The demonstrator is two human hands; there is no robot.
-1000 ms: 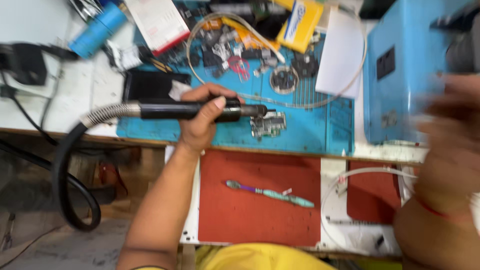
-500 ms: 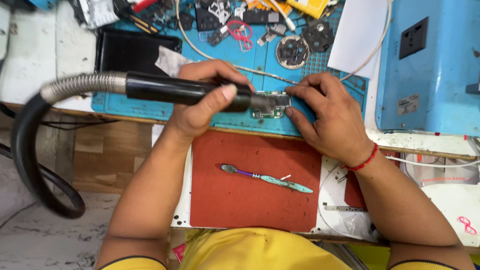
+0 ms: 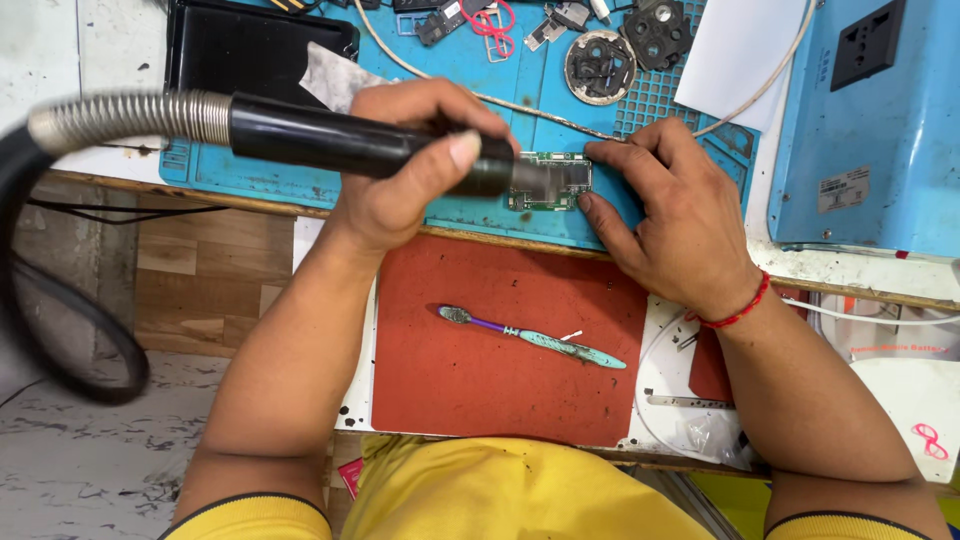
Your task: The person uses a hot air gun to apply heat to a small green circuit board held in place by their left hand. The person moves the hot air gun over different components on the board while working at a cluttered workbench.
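Item: small green circuit board point(image 3: 550, 185), flat on the blue work mat point(image 3: 480, 80) near its front edge. Thin, stiff and light by the look of it; probably fragile at its mounted parts, so best held by the bare edges.

Right hand point(image 3: 680, 225): fingers spread, tips pressed to the board's right edge and corner, pinning it to the mat.

Left hand point(image 3: 400, 170): fingers wrapped tightly round a black hot-air handpiece point(image 3: 340, 140), thumb lying along the barrel; its metal nozzle sits just over the board's left part. A ribbed metal hose point(image 3: 130, 115) trails left from it.

Nearby: toothbrush point(image 3: 530, 335) lying on a red mat point(image 3: 500, 340) below; round black parts point(image 3: 600, 65) and loose pieces at the blue mat's far side; a white cable point(image 3: 640, 135) curving across it.

Surroundings: cluttered bench with a wooden front edge, blue equipment box point(image 3: 870, 130) to the right, stained grey floor point(image 3: 90, 470) at left.
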